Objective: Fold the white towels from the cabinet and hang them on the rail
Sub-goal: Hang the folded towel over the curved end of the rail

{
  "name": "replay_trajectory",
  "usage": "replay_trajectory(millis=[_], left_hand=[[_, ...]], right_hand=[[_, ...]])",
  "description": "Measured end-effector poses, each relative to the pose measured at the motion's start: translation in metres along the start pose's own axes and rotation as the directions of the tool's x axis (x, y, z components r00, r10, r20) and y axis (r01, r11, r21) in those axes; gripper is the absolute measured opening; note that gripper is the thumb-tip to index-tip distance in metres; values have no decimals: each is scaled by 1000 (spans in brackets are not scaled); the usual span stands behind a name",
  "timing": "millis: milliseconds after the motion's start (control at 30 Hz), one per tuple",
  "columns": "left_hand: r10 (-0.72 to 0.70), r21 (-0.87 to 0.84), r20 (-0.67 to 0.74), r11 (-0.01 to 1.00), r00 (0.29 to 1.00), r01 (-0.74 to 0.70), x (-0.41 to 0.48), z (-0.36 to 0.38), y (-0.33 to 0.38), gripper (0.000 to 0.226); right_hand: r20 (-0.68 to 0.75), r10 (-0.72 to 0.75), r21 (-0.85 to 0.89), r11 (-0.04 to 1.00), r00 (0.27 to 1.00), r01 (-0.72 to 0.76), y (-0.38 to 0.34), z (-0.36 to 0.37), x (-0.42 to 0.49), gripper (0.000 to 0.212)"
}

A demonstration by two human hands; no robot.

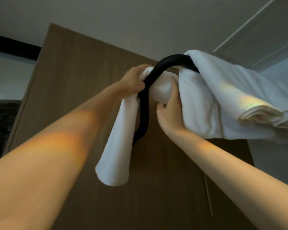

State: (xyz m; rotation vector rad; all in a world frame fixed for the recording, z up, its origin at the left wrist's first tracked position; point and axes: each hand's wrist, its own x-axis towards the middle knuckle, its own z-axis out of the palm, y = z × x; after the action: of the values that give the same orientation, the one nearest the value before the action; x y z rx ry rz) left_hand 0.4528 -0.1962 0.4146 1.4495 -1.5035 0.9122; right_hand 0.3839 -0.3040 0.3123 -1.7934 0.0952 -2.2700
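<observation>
Step in hand, as judged: a small white towel point(116, 146) is being draped over the bend of the black rail point(156, 70).

- Small towel: its bunched middle lies across the bend. One tail hangs down on the left, near side of the rail. The rest is rolled on the right, behind the rail.
- Left hand point(133, 80): fingers are curled round the bunched cloth at the top left of the bend, touching the rail.
- Right hand point(170, 112): the rolled part is cupped from below, with the thumb pressed upward against it.
- A larger folded white towel point(214, 97) hangs over the rail just to the right and touches the right hand.

To do the step well, the roll should be drawn through and smoothed flat, and the two tails evened so the weight is balanced. The fold should be seated on the straighter run rather than on the curve, where sliding down the rail's drop is likely.

Edges and room:
- Right: closed off by the larger towel, whose folded edges could be dragged askew.
- Far: the brown cabinet panel point(73, 72) stands close behind the rail, so little depth is left.
- Left and below the hanging tail: open room is seen.
- Above: the ceiling point(140, 22) appears well apart.
</observation>
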Motion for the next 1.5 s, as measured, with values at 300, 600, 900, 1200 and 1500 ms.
replay_trajectory(millis=[300,600,900,1200,1500], left_hand=[[-31,-228,34,973,999,38,-9,1,-5,71],[-36,-454,13,890,999,37,-22,15,-13,49],[0,-442,-49,897,999,-22,-43,35,-20,68],[-30,-463,-146,885,989,-42,-65,46,-23,67],[-82,-440,-213,898,974,-21,-75,58,-15,75]], right_hand=[[-72,43,194,981,996,-29,2,20,30,51],[-12,24,183,983,1000,-21,-3,19,17,34],[25,56,293,954,998,-61,7,17,-17,29],[72,93,337,935,993,-112,14,7,-44,31],[145,125,433,884,982,-176,14,-11,-73,27]])
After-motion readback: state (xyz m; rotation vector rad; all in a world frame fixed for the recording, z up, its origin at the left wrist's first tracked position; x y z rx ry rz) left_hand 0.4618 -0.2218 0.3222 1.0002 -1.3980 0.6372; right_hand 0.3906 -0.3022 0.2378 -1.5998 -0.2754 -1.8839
